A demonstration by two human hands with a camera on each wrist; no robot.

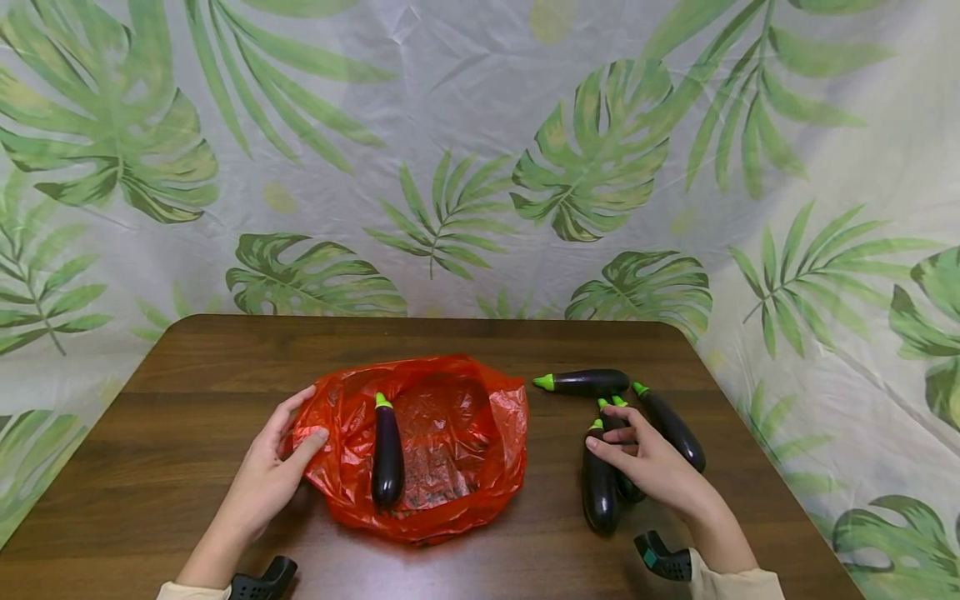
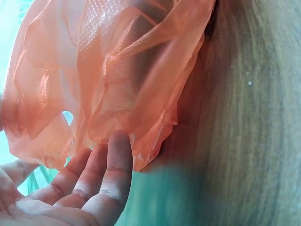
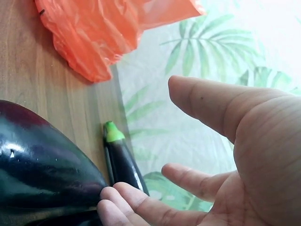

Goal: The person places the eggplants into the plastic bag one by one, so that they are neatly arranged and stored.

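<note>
A crumpled red plastic bag [image 1: 510, 433] lies with its mouth spread wide. Inside its mouth rests one dark eggplant [image 1: 387, 458] with a green stem end. My left hand [image 1: 273, 467] touches the bag's left side, thumb over the rim; in the left wrist view its fingers [image 2: 120, 160] lie fairly straight against the plastic. To the right, my right hand [image 1: 660, 462] hovers over a cluster of eggplants, nearest to a front eggplant [image 1: 599, 487]. Its thumb and fingers are spread apart in the right wrist view, holding nothing, fingertips beside a large eggplant [image 3: 42, 160]. The hand partly hides the cluster.
Another eggplant [image 1: 588, 382] lies sideways behind the cluster, and one more [image 1: 675, 429] slants at its right. All stand on a brown wooden table [image 1: 187, 400]. A leaf-patterned cloth [image 1: 465, 108] hangs behind the table. Each wrist carries a black device.
</note>
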